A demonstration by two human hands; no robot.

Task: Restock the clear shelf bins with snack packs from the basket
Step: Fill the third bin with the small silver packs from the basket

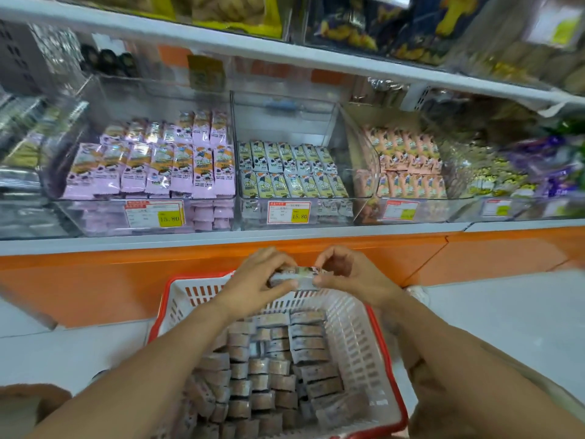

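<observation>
A white basket with a red rim (pixel 384 365) sits on the floor below me, filled with several rows of snack packs (pixel 272 369). Above its far edge, my left hand (pixel 256 280) and my right hand (pixel 348 274) together grip a small stack of snack packs (pixel 296 275) from both ends. On the shelf ahead stand clear bins: a left bin (pixel 104 213) with purple packs, a middle bin (pixel 247 210) with yellow-green packs and free room at its back, and a right bin (pixel 367 213) with pink packs.
An orange shelf base panel (pixel 95 280) runs behind the basket. Price tags (pixel 288 212) are fixed on the bin fronts. An upper shelf (pixel 221 42) with more snacks overhangs the bins. Further bins (pixel 506 185) with other sweets continue to the right.
</observation>
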